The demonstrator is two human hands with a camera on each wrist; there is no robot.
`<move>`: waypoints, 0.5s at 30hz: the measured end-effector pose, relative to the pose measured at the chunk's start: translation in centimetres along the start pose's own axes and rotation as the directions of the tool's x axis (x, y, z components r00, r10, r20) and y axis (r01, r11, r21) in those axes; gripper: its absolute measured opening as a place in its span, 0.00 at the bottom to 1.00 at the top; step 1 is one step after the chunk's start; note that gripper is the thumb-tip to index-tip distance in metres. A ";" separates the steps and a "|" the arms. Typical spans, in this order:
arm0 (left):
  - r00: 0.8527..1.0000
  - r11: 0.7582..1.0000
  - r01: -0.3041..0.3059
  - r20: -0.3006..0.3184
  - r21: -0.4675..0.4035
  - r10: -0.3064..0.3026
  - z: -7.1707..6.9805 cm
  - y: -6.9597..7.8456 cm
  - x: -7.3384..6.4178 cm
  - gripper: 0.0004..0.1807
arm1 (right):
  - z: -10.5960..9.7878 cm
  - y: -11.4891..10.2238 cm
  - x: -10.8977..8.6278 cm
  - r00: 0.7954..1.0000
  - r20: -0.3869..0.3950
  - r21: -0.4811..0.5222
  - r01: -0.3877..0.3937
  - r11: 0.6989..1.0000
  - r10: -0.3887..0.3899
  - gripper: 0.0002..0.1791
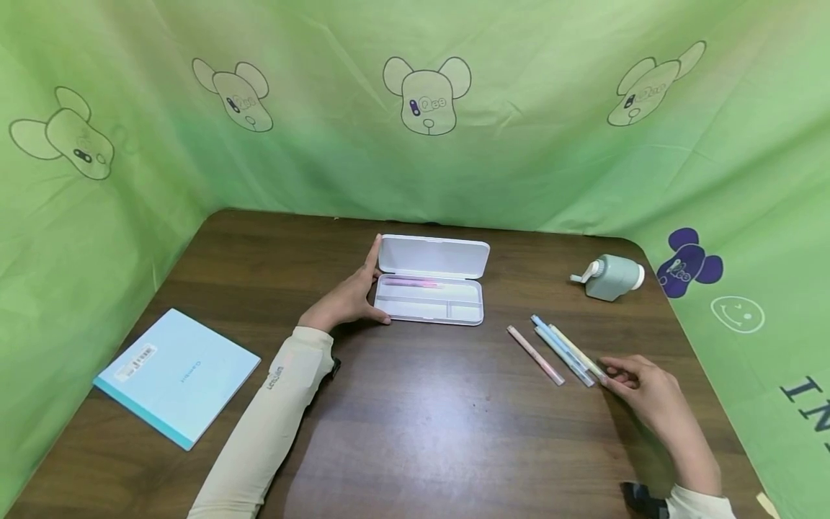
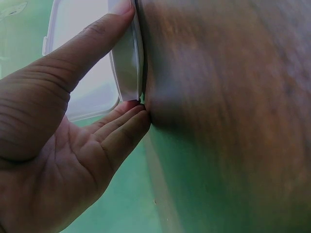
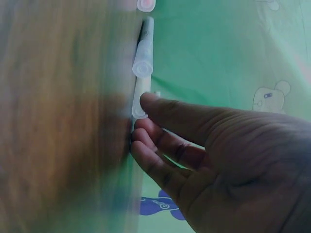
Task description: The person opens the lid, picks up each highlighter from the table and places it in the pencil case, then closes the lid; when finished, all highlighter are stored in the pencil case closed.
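Note:
A white pencil case (image 1: 428, 311) lies with its lid (image 1: 433, 257) up and a pink pen (image 1: 411, 282) in its back compartment. My left hand (image 1: 350, 297) rests against its left end. The thumb touches the front left corner, and the other fingers lie fairly straight along the side toward the lid. Over on the right, my right hand (image 1: 648, 389) pinches the near end of a pale yellow pen (image 1: 576, 349), thumb on top of it in the right wrist view. Blue pens (image 1: 563, 352) lie close beside it, and a pink pen (image 1: 535, 355) lies farther left.
A light blue notebook (image 1: 184, 375) lies at the table's left. At the back right sits a grey-green bottle (image 1: 612, 277) with a white cap and spout. Green printed cloth (image 1: 428, 173) hangs behind and at both sides of the brown table (image 1: 415, 432).

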State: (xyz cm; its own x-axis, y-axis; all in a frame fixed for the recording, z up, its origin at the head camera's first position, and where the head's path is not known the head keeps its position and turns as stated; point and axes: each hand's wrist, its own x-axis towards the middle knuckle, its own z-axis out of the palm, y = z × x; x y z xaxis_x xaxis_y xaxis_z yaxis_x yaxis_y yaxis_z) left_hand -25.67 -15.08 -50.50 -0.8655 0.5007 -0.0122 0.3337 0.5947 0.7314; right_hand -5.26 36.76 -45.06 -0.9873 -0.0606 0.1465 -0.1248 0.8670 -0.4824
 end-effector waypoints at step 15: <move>0.997 0.998 0.069 0.035 0.003 -0.069 -2.2 7.4 -3.1 0.86 | 0.3 -0.2 0.1 0.999 -0.029 -0.057 0.044 0.997 -0.046 0.11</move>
State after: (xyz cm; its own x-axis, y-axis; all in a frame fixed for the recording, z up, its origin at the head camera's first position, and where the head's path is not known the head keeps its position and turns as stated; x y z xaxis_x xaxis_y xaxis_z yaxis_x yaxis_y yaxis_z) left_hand -21.37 -13.60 -43.49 -0.8730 0.4800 -0.0864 0.2742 0.6296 0.7269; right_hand -5.35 36.47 -45.23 -0.9774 -0.0860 0.1933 -0.1624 0.8904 -0.4252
